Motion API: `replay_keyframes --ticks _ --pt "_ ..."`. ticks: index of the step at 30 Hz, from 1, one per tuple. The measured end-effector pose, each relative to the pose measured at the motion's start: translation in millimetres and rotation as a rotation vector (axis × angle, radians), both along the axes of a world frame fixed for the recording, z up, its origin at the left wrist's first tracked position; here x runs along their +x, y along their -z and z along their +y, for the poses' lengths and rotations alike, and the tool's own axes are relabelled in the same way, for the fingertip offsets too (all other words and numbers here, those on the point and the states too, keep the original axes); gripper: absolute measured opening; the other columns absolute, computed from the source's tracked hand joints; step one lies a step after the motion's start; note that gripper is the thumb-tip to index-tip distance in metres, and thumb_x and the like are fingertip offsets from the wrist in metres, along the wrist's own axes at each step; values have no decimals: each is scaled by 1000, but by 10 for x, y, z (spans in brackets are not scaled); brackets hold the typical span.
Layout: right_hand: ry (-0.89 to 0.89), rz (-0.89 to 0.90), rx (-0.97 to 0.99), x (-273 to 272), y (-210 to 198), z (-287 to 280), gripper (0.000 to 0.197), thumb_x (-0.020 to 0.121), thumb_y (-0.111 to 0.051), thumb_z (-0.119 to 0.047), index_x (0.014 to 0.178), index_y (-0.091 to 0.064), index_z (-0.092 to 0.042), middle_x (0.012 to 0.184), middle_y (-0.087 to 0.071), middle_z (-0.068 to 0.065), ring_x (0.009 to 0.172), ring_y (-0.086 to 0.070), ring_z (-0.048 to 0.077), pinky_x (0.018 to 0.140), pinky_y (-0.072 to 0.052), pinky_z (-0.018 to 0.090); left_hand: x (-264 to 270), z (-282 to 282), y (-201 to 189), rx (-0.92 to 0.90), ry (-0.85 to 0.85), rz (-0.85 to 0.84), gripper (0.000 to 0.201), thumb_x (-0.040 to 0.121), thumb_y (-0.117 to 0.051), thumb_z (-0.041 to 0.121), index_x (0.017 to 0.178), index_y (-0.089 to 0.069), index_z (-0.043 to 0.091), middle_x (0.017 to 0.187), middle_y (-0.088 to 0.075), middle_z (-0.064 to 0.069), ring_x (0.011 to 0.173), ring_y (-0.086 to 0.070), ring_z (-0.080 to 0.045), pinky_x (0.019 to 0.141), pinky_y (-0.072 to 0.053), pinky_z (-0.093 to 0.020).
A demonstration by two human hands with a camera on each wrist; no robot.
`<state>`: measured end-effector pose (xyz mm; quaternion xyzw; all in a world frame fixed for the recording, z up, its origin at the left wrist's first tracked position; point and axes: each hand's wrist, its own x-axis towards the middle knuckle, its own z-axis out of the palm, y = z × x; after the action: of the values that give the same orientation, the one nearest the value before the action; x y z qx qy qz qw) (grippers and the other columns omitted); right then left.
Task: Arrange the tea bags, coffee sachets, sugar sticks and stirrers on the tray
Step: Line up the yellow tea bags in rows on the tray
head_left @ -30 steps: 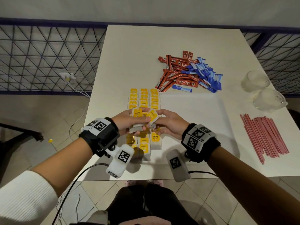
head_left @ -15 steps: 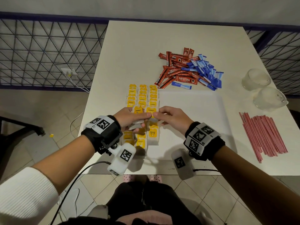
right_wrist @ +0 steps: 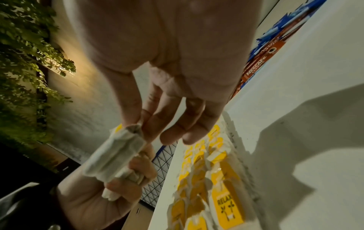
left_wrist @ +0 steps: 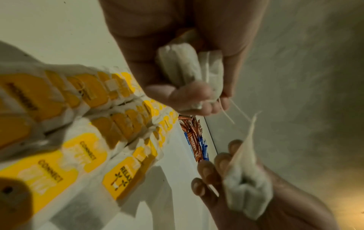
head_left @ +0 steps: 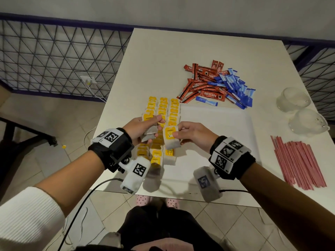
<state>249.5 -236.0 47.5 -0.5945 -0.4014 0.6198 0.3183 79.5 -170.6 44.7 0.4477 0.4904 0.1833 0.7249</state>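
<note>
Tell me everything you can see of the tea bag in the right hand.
The tea bag is a pale, papery filter pouch with a yellow tag on its front reading CONNECT. The right hand pinches it near the top between thumb and fingers, so it hangs roughly upright, lifted above the rows of tea bags on the white tray. Its lower end looks puffed and slightly crumpled. In the left wrist view a thin string runs near it; whether it links to the bags held by the left hand is unclear.

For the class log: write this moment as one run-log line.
left hand: holds tea bags | right hand: pinches one tea bag | tray: three rows
</note>
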Motion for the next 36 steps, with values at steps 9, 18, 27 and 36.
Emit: replay_keyframes --ticks 9,18,27,36 --pt "28 -75 71 -5 76 31 21 86 -62 -11 67 -54 -15 59 -47 -1 54 -39 11 51 -35 16 68 -262 162 -75 36 165 25 86 -61 32 79 -60 8 48 -57 -5 33 -47 -12 33 -36 -14" --pt "124 -76 -56 -22 297 -53 23 89 -59 -15 72 -45 -13 54 -40 7 45 -36 13 46 -31 19 -16 -423 189 -20 288 178 22 91 -55 24 85 -65 6 53 -57 0 36 -46 -11 34 -36 -17" --pt "230 -119 -81 -104 525 -301 19 84 -66 -11 71 -53 -15 55 -52 -2 48 -43 14 49 -35 22 -58 -487 238 -18 480 268 23 89 -58 30 73 -68 18 78 -66 -4 53 -55 -11 55 -49 -27" --pt "222 -227 -50 -287 684 -553 23 85 -64 -8 67 -51 -16 30 -42 -16 34 -43 -3 48 -33 9 -121 -599 246 -32 690 408 30 92 -55 28 66 -57 13 54 -60 5 36 -47 -5 36 -37 -13"
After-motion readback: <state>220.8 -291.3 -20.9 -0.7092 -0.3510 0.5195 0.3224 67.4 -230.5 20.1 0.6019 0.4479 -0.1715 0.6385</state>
